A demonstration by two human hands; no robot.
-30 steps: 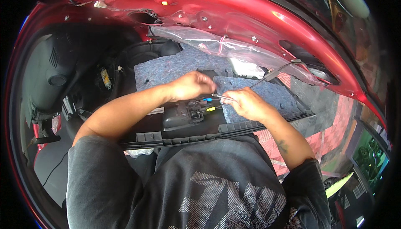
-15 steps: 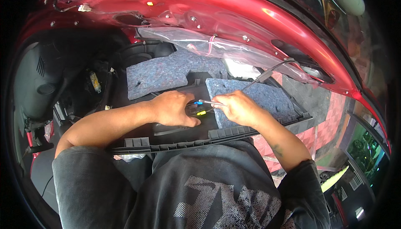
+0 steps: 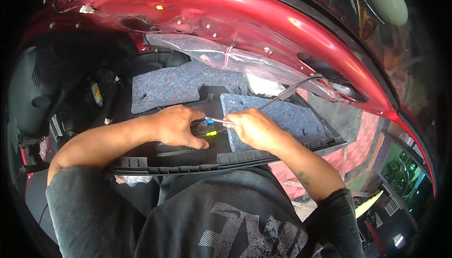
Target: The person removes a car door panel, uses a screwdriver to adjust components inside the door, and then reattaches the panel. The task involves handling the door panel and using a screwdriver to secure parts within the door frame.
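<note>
My right hand (image 3: 254, 128) is closed round a slim silvery metal tool (image 3: 220, 121), its kind unclear. The tool points left, and its tip lies over a small blue piece (image 3: 209, 122) on the wiring. Just nearer to me is a small bright yellow piece (image 3: 211, 133). My left hand (image 3: 181, 126) is curved over the black trim panel (image 3: 188, 164), thumb and fingers apart around the wiring. Part of the wiring under that hand is hidden. Close to my right hand lies a blue-grey felt pad (image 3: 296, 119).
A second felt pad (image 3: 165, 88) covers the panel's far left. Beyond it rises a red body panel (image 3: 263, 11) with a clear plastic sheet (image 3: 188, 46) hanging along its edge. A black cable (image 3: 292, 91) runs from that panel past my right hand. Red tiled flooring (image 3: 358, 138) shows at the right.
The whole view has shifted a little, so everything sits further left and lower. The metal tool's tip has moved left, over the blue piece and close to my left fingers.
</note>
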